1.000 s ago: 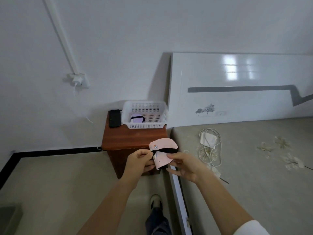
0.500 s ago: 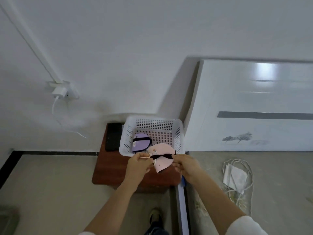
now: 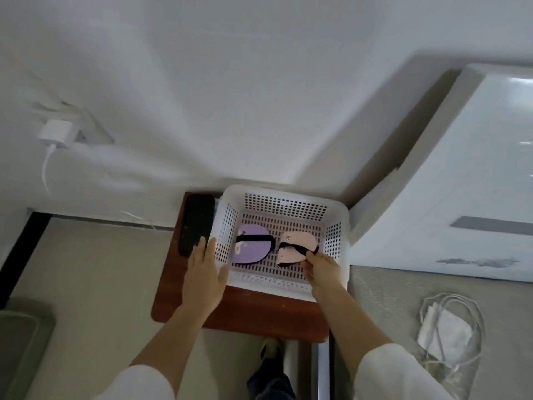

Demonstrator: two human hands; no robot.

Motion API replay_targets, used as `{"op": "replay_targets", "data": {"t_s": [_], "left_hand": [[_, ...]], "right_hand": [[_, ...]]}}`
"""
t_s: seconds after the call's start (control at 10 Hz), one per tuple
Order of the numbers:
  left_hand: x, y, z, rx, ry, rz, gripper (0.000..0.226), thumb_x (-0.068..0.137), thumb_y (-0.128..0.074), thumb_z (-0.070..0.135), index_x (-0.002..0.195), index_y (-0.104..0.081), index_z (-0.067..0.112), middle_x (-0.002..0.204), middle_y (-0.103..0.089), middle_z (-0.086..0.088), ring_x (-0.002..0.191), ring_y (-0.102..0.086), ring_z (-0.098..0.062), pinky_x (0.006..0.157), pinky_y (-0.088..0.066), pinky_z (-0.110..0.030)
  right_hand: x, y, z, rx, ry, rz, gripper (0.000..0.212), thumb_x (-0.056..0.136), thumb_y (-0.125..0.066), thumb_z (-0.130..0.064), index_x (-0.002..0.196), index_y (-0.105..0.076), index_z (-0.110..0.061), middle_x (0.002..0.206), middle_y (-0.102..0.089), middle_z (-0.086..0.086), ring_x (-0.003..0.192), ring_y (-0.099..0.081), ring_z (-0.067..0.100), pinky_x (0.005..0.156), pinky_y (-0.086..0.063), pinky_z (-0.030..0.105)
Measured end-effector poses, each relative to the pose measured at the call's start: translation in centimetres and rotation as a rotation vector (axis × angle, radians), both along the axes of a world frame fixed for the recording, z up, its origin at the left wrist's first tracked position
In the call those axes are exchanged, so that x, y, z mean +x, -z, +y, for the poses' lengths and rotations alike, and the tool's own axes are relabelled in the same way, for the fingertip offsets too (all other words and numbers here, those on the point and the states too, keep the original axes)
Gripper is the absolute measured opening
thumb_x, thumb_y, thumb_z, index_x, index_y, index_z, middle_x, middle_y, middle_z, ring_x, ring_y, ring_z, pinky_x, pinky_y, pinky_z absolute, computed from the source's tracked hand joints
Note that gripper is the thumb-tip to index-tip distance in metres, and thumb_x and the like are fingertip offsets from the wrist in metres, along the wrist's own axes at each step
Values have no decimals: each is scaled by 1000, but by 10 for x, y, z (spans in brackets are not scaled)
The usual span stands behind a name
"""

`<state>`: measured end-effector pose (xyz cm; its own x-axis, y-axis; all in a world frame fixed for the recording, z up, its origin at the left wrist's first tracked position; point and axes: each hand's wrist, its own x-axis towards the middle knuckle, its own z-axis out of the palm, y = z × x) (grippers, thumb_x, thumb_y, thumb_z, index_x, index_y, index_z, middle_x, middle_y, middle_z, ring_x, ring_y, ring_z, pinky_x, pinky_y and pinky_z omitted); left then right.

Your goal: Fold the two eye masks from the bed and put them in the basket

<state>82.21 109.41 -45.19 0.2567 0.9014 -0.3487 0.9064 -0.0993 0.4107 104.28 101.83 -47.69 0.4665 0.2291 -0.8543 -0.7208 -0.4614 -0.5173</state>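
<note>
A white perforated basket (image 3: 284, 201) stands on a brown nightstand (image 3: 245, 310). Inside it, on the left, lies a folded purple eye mask (image 3: 253, 252) with a black strap across it. On the right of the basket floor rests a folded pink eye mask (image 3: 297, 246) with a black strap. My right hand (image 3: 321, 268) reaches over the near rim and pinches the pink mask's lower right edge. My left hand (image 3: 203, 274) lies flat against the basket's left outer wall, fingers spread, holding nothing.
A black phone (image 3: 196, 223) lies on the nightstand left of the basket. A white headboard (image 3: 450, 197) rises on the right, with the grey bed (image 3: 389, 295) below it carrying a white charger and coiled cable (image 3: 445, 333). A wall plug (image 3: 57, 135) sits far left.
Both hands carried the pink mask over the basket. The right hand has lowered it onto the basket floor, and the left hand has let go and moved to the basket's left wall.
</note>
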Motion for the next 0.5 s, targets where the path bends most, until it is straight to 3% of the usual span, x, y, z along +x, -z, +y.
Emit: {"op": "replay_targets", "data": {"t_s": [0.2, 0.3, 0.4, 0.5], "left_hand": [[8, 5, -1, -74, -36, -28, 78, 92, -52, 24, 150, 0, 17, 159, -11, -12, 142, -28, -28, 104, -45, -39], [11, 3, 2, -102, -19, 5, 79, 93, -50, 25, 150, 4, 15, 158, -8, -15, 142, -25, -30, 106, -40, -39], [10, -1, 5, -116, 30, 3, 83, 92, -53, 27, 150, 5, 13, 155, -10, -15, 139, -29, -30, 107, -40, -38], [4, -2, 11, -206, 67, -34, 93, 88, -59, 32, 149, 9, 15, 154, -9, -15, 139, -27, -31, 109, -39, -41]], "right_hand": [[0, 26, 9, -135, 16, 55, 13, 87, -60, -2, 99, -62, 1, 70, -61, 14, 53, -54, 18, 44, -46, 24], [2, 34, 12, -228, -49, 17, 26, 81, -60, -1, 106, -57, 4, 88, -64, 18, 69, -59, 25, 62, -55, 31], [0, 31, 13, -284, -56, -23, 26, 79, -59, -1, 104, -52, 1, 92, -63, 20, 76, -59, 29, 65, -52, 34], [-5, 12, 16, -269, -132, -87, 6, 82, -58, -1, 83, -53, -2, 69, -55, 12, 58, -54, 22, 59, -46, 30]]}}
